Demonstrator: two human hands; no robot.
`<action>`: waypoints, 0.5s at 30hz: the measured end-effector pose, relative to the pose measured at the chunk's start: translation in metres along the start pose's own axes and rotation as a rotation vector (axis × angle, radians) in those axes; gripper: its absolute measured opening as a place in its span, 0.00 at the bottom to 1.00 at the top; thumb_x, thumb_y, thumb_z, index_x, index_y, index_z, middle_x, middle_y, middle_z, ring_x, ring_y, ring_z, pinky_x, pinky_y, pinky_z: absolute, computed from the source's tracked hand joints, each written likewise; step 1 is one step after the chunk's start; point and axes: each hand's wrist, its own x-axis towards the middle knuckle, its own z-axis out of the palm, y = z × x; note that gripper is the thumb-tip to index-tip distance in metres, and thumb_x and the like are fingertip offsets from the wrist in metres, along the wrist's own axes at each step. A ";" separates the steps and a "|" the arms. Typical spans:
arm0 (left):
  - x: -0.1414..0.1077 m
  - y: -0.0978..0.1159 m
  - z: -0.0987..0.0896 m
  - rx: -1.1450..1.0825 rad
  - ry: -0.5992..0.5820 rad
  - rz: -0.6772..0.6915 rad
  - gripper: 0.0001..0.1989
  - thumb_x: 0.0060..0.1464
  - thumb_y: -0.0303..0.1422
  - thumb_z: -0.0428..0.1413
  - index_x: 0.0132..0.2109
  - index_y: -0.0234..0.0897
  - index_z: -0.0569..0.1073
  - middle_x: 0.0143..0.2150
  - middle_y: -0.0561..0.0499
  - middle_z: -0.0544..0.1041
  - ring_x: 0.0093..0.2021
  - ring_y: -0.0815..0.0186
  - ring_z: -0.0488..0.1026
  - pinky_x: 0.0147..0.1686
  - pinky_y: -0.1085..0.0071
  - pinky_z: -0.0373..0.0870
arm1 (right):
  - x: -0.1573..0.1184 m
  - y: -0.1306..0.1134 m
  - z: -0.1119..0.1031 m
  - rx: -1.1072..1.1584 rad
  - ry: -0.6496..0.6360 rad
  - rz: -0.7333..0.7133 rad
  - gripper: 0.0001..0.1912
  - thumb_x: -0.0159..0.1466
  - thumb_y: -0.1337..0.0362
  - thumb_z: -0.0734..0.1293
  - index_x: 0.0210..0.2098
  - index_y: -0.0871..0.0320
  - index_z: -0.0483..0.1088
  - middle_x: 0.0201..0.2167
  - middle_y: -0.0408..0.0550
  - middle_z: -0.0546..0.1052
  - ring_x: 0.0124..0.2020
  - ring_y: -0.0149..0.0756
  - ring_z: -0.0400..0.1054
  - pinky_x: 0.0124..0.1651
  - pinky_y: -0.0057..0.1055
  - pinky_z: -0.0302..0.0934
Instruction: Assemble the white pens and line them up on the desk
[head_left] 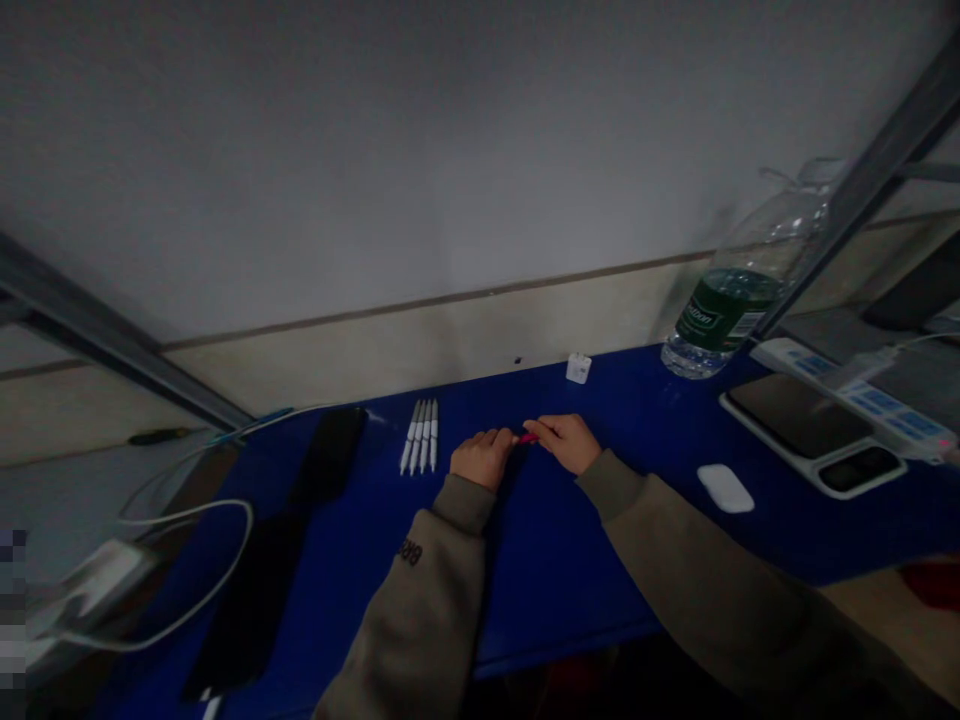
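Note:
My left hand (484,457) and my right hand (566,443) meet low on the blue tabletop (570,560), with their fingertips on a small red stick (529,438). It may be a pen part, but it is too small to tell, and the fingers hide much of it. Just left of my left hand, several white pens (418,437) lie side by side, their tips toward me.
A white plug charger (578,368) and a large water bottle (742,290) stand along the wall. To the right are a white mouse (725,488), a white-framed device (806,430) and a power strip (847,395). Black strips (328,460) and white cables (187,575) lie left.

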 end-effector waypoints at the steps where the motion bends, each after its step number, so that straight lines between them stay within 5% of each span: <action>1: -0.001 0.001 0.000 -0.017 -0.040 -0.014 0.20 0.65 0.43 0.37 0.43 0.41 0.70 0.37 0.50 0.75 0.35 0.65 0.71 0.29 0.71 0.57 | 0.001 0.000 0.000 -0.012 0.017 -0.019 0.23 0.65 0.53 0.58 0.18 0.58 0.64 0.14 0.40 0.64 0.18 0.27 0.57 0.25 0.27 0.51; 9: -0.002 -0.004 -0.002 -0.130 -0.084 -0.125 0.19 0.63 0.47 0.38 0.47 0.45 0.69 0.39 0.50 0.77 0.33 0.65 0.74 0.27 0.74 0.60 | 0.000 -0.005 -0.003 0.088 0.019 -0.186 0.08 0.61 0.60 0.66 0.37 0.56 0.72 0.36 0.48 0.74 0.38 0.35 0.68 0.42 0.31 0.60; 15: -0.001 -0.004 0.003 -0.107 0.009 -0.020 0.19 0.65 0.39 0.39 0.40 0.36 0.71 0.36 0.47 0.76 0.39 0.63 0.72 0.37 0.70 0.64 | -0.004 -0.004 0.003 0.141 -0.118 -0.023 0.14 0.66 0.57 0.58 0.38 0.57 0.72 0.16 0.39 0.68 0.20 0.29 0.62 0.28 0.28 0.57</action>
